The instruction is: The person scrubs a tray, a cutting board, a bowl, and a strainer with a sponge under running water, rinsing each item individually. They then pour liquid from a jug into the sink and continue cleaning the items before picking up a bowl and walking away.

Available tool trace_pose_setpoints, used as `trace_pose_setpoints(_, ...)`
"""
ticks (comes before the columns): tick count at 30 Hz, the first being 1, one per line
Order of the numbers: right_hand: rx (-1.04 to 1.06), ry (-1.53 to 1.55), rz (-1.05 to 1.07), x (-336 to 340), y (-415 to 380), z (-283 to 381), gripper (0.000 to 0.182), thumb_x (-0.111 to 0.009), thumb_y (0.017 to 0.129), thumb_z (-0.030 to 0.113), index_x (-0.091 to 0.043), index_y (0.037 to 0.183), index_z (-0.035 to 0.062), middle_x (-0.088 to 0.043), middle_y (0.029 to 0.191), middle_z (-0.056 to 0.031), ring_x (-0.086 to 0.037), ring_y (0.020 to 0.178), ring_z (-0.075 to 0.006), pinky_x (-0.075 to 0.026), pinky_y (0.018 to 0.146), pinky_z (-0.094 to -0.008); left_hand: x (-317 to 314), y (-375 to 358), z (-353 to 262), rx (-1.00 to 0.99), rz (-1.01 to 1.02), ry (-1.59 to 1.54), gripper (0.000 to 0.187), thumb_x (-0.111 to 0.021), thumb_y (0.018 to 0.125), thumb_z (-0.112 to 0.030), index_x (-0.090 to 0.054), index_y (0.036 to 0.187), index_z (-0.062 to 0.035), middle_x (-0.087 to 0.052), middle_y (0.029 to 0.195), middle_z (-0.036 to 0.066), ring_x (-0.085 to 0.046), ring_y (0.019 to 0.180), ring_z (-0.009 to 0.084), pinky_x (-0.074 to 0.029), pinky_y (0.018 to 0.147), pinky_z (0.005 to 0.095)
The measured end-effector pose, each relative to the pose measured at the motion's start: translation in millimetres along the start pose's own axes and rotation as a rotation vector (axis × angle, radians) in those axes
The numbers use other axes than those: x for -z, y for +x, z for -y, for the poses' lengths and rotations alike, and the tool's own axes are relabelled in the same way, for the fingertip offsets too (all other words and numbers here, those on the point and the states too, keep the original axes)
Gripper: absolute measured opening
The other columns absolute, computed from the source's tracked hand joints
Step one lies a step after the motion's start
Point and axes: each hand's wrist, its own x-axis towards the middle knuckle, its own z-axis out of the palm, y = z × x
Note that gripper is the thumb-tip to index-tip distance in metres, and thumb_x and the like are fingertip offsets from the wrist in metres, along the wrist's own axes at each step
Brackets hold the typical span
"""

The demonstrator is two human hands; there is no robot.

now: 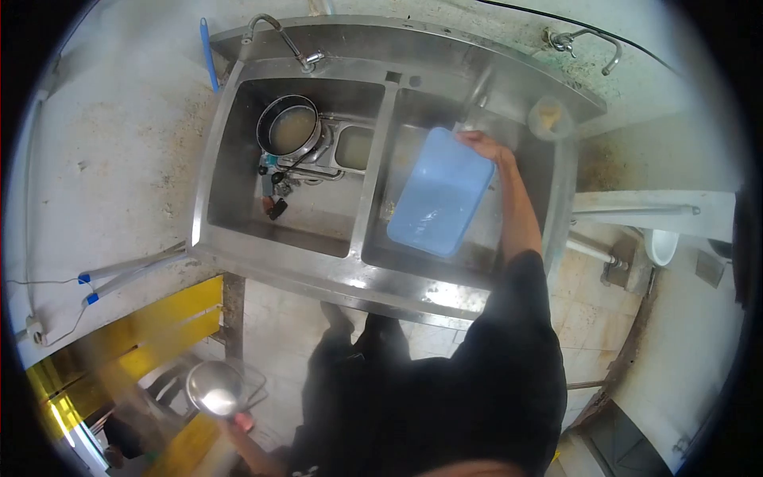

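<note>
My right hand (486, 148) grips the top right corner of a light blue rectangular plastic tub (439, 195). The tub is held slanted over the right basin (381, 215), its surface wet and shiny. Low on the left, away from the sink, my left hand (241, 421) is closed at the rim of a shiny round metal bowl (214, 388). Its fingers are partly hidden and the area is a little blurred.
In the left basin stand a dark-rimmed pot (288, 127) of cloudy water, a rectangular metal container (351, 149) and several small utensils. A tap (278, 36) rises behind. A clear plastic cup (550, 119) sits at the right corner; a yellow slatted surface (151, 334) is lower left.
</note>
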Motion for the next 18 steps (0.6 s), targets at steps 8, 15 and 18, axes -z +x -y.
trace_pose_setpoints(8, 0.036, 0.203, 0.025, 5, 35, -19, 0.043, -0.053, 0.093, 0.036, -0.058, 0.123, 0.0053, -0.055, 0.124, -0.0083, -0.047, 0.119, -0.0178, -0.035, 0.101, -0.0282, -5, 8, 23, 0.026, 0.007, 0.022, 0.063, -0.052, 0.084, -0.052, -0.048, 0.118, 0.0012, -0.055, 0.075, 0.006, -0.048, 0.045, 0.0174, -0.039, 0.039, 0.0308)
trace_pose_setpoints(15, 0.026, 0.337, 0.023, -6, 25, -9, 0.039, -0.056, 0.093, 0.033, -0.061, 0.117, 0.0025, -0.060, 0.115, -0.0056, -0.053, 0.105, -0.0151, -0.041, 0.093, -0.0289, -13, 25, 20, 0.018, 0.040, 0.050, 0.063, -0.052, 0.084, -0.053, -0.048, 0.118, 0.0010, -0.056, 0.076, 0.006, -0.048, 0.045, 0.0171, -0.039, 0.038, 0.0304)
trace_pose_setpoints(18, 0.081, 0.179, -0.026, 14, 11, -18, 0.036, -0.055, 0.094, 0.031, -0.062, 0.115, 0.0021, -0.064, 0.106, -0.0055, -0.058, 0.096, -0.0162, -0.045, 0.088, -0.0301, -9, 33, 10, 0.012, 0.055, 0.073, 0.063, -0.052, 0.084, -0.053, -0.048, 0.118, 0.0009, -0.056, 0.077, 0.006, -0.048, 0.045, 0.0169, -0.038, 0.038, 0.0303)
